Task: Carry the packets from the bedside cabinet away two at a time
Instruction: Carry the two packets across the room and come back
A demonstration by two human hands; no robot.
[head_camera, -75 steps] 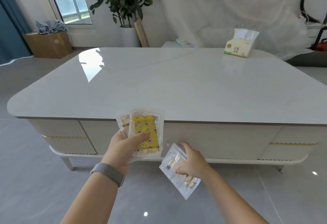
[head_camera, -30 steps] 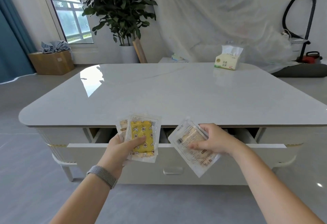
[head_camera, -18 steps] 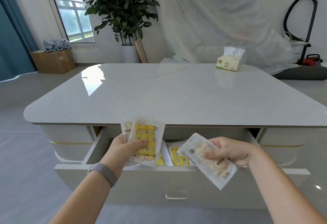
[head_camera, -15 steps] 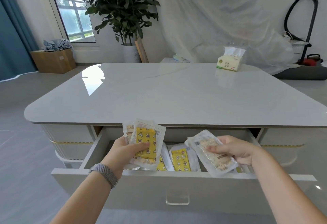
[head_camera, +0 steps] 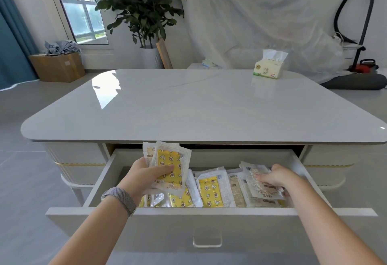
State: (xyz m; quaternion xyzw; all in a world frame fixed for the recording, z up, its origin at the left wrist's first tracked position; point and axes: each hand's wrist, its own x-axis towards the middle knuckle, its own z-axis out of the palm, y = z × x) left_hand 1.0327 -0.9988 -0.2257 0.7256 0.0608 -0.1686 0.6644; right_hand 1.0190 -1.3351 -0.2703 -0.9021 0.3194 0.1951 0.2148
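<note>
My left hand (head_camera: 144, 178) grips two packets above the open drawer (head_camera: 209, 211): a yellow packet (head_camera: 170, 165) in front and a paler packet (head_camera: 149, 151) behind it. My right hand (head_camera: 276, 178) reaches into the drawer's right side and lays a beige packet (head_camera: 258, 183) onto the pile, fingers still on it. Several more yellow and beige packets (head_camera: 210, 189) lie inside the drawer.
The drawer belongs to a low white table (head_camera: 199, 105) with a glossy top. A tissue pack (head_camera: 269, 66) stands at its far right. A potted plant (head_camera: 144, 15), a cardboard box (head_camera: 58, 67) and a vacuum cleaner (head_camera: 360, 34) stand beyond.
The drawer has been pulled open. My right hand has lowered its beige packet into the drawer's right side. My left hand has kept its two packets above the drawer.
</note>
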